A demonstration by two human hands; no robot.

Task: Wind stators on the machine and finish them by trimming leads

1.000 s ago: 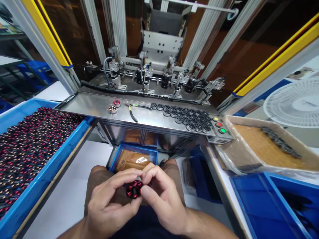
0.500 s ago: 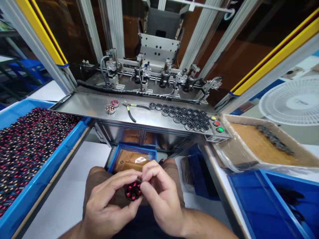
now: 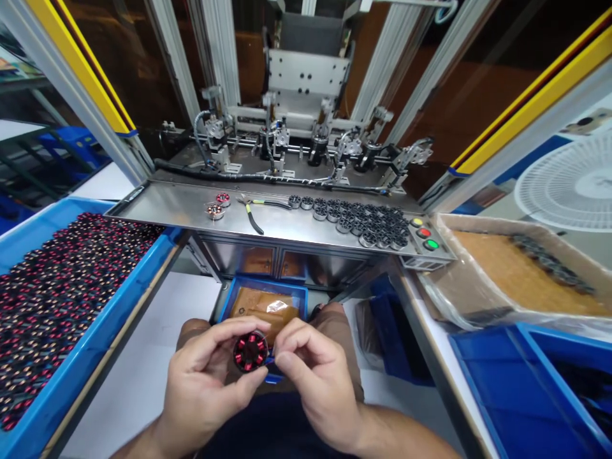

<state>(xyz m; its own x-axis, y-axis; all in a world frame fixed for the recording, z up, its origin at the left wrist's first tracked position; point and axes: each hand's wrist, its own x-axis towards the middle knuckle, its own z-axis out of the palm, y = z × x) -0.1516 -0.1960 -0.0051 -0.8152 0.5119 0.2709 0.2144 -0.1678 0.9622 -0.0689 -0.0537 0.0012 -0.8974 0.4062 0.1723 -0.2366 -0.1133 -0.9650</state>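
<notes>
Stator [image 3: 250, 352] in left hand [image 3: 205, 389] | pliers [image 3: 253, 213]; blue bin [image 3: 71, 357] nearby

Factory assembly station. Automated machine [image 3: 306, 127] in aluminium-profile frame at 12 o'clock. Steel shelf [image 3: 182, 207] below carries push buttons [image 3: 424, 233], pliers [image 3: 253, 218], rows of black cores [image 3: 363, 223]. Blue bin [image 3: 119, 306] heaped with red wound stators [image 3: 52, 280] at 9 o'clock.
</notes>
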